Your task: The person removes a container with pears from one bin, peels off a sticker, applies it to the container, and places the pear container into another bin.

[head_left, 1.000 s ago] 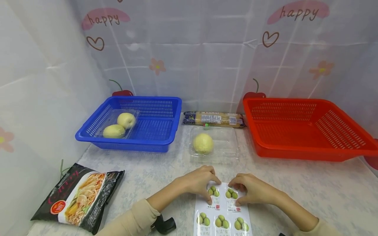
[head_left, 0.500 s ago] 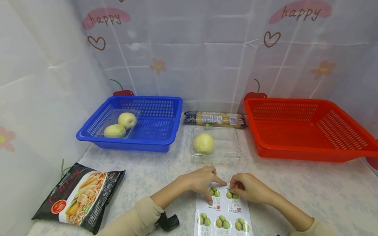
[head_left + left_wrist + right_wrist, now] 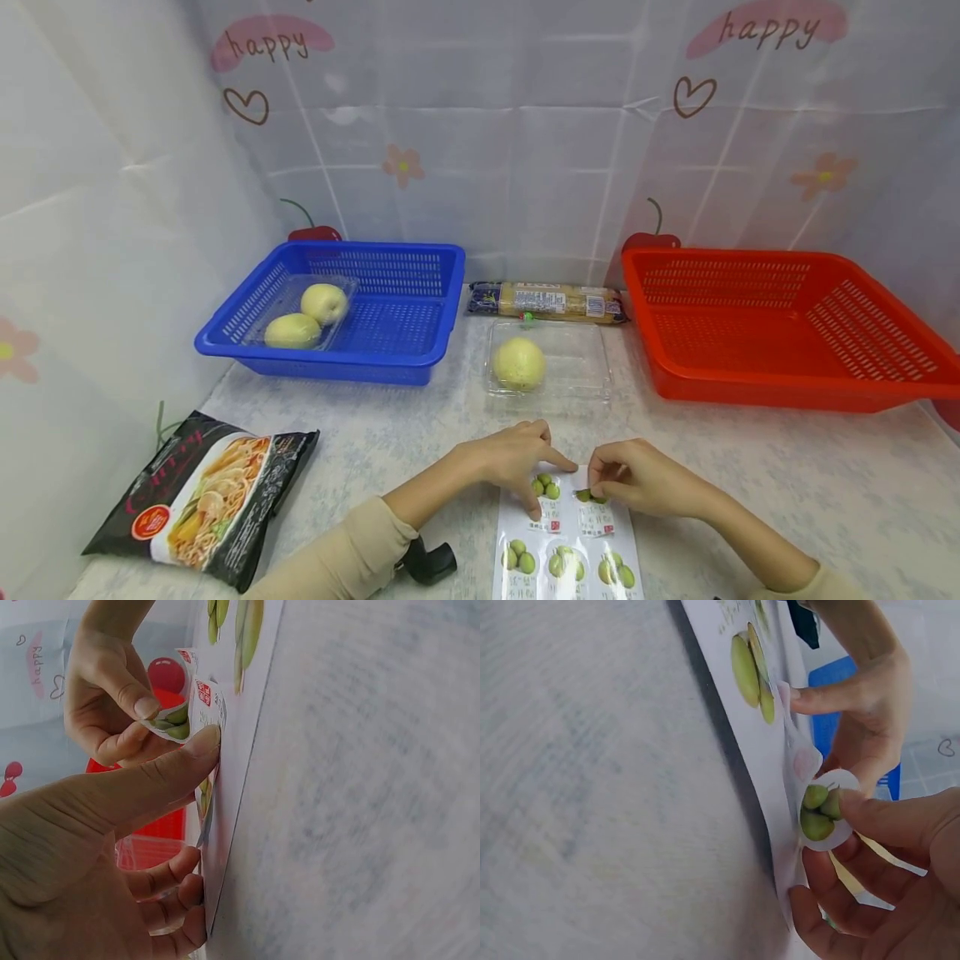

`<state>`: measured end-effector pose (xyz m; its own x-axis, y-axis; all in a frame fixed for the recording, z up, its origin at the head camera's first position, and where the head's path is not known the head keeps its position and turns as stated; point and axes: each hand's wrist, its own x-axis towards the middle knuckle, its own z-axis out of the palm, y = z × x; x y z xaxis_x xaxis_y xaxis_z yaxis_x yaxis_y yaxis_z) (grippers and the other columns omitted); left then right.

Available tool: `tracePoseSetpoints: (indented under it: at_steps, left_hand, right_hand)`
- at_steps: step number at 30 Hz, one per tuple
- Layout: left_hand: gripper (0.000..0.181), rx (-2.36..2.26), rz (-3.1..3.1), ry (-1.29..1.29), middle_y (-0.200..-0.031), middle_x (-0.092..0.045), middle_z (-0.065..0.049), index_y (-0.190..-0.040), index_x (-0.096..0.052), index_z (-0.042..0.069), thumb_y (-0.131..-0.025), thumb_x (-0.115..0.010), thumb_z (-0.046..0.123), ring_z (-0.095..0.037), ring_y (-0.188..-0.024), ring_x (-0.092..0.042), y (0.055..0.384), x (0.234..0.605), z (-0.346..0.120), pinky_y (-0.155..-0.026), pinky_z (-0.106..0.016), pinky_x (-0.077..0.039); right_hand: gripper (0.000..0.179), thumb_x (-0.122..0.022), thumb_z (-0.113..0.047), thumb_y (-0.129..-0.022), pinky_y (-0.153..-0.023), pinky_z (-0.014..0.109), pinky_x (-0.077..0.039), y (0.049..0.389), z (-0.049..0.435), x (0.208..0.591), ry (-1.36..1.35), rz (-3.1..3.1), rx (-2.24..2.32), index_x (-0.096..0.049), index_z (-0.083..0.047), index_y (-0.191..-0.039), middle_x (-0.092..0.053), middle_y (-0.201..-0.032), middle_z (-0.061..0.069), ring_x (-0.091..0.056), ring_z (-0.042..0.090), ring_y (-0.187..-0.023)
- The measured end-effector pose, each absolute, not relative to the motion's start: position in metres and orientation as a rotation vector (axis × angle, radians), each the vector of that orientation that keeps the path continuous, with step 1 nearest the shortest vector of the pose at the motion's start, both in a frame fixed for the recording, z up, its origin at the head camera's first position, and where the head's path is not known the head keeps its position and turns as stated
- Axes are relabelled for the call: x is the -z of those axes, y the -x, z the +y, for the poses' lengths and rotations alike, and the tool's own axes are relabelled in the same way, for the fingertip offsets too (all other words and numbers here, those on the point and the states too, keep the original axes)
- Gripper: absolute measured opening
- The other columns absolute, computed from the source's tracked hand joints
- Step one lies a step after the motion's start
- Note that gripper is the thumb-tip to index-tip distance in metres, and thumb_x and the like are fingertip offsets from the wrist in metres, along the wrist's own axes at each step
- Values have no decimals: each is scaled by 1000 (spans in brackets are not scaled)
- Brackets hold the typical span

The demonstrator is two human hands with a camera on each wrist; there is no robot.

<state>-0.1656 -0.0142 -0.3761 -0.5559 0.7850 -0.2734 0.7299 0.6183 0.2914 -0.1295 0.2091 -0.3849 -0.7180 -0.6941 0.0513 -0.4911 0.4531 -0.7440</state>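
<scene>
A white sheet of pear stickers (image 3: 567,505) lies on the table in front of me. My left hand (image 3: 512,460) rests on its top left part, thumb and index finger spread and pressing it down. At the top right, my right hand (image 3: 645,479) pinches the upper edge of one sticker (image 3: 823,814) between thumb and index finger. That sticker's picture end is lifted and bent off the sheet, while its lower end still touches it in the left wrist view. Beyond the hands stands a clear plastic box (image 3: 577,367) with one pale pear (image 3: 519,364) at its left.
A blue basket (image 3: 390,362) holds a clear pack of two pears (image 3: 292,332). At the right stands a red basket (image 3: 757,392). A long noodle packet (image 3: 551,301) lies at the back. A black noodle bag (image 3: 202,500) is at the left, and a black object (image 3: 431,563) lies beside the left forearm.
My right hand has gone from lying spread on the sheet's top right to pinching a sticker's upper edge and folding it back. The left index finger has shifted slightly right along the top edge.
</scene>
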Motion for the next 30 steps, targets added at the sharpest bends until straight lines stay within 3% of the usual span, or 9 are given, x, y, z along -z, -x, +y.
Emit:
tracePoseSetpoints:
  at_steps: [7,30]
  left_hand:
    - [71,-211,2470,-1196,-101,-44,6,-128,-59,32,-63,-87,34,-5,-88,-38,166,377,-14,-71,-13,-34]
    - [70,-217,2478,-1181,-103,-44,6,-127,-60,31,-63,-87,34,-5,-88,-38,166,378,-13,-73,-13,-35]
  right_hand:
    - [8,-69,-9,-85,-69,25,-53,129,213,377,1086,2372,1123,-63,-13,-82,-62,-80,-9,-56,2,-78]
    - [14,-65,0,-85,-70,26,-53,124,218,358,1309,2165,1118,-62,-14,-86,-64,-81,-5,-58,1,-78]
